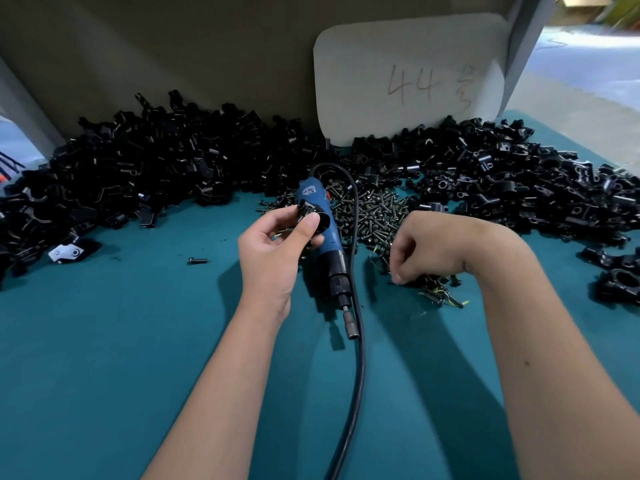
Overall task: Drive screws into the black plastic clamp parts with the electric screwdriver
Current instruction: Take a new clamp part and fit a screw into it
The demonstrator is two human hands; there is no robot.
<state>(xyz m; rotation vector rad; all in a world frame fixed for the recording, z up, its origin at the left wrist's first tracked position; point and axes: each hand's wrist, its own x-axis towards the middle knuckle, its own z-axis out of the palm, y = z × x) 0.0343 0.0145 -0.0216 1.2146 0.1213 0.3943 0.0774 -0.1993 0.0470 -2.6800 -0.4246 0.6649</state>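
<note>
Left hand [273, 244] pinches clamp part [309, 213]; screwdriver [327, 244] between hands; right hand [429, 247] on screws [374, 209].

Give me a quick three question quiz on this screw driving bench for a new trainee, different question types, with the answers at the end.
1. True or false: the right hand grips the screwdriver.
2. What does the left hand hold? A) a loose screw B) a black clamp part C) the cord
3. Fill in: the right hand's fingers reach down into the pile of ____.

Key
1. False: the screwdriver lies on the mat, unheld.
2. B
3. Screws
</note>
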